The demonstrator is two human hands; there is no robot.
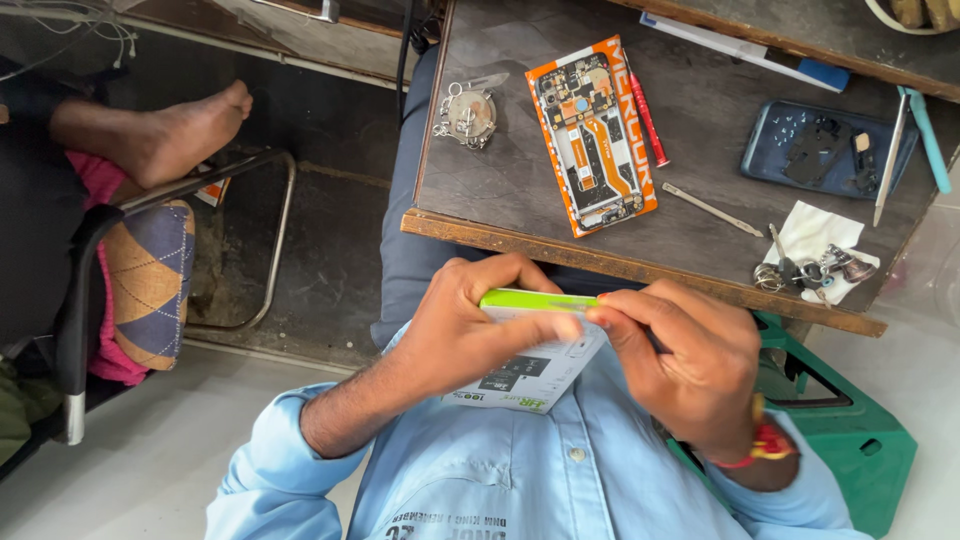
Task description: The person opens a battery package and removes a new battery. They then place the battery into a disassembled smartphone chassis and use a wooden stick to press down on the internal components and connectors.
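Note:
My left hand (470, 325) grips a small white box with a green top edge (530, 360), held over my lap in front of the desk. My right hand (690, 365) pinches the box's right end near the green edge, its fingertips meeting my left thumb. On the dark desk (700, 110) beyond lies an opened phone (592, 135) on an orange-edged mat, its circuit board showing. A red screwdriver (648, 120) lies just right of it.
A metal pry tool (712, 210) and tweezers lie right of the phone, with a blue phone back cover (820, 150) holding small parts, a white cloth with keys (815, 262), and a round metal piece (468, 112). Another person's bare foot (170, 130) rests on a chair at left. A green stool (850, 440) stands at right.

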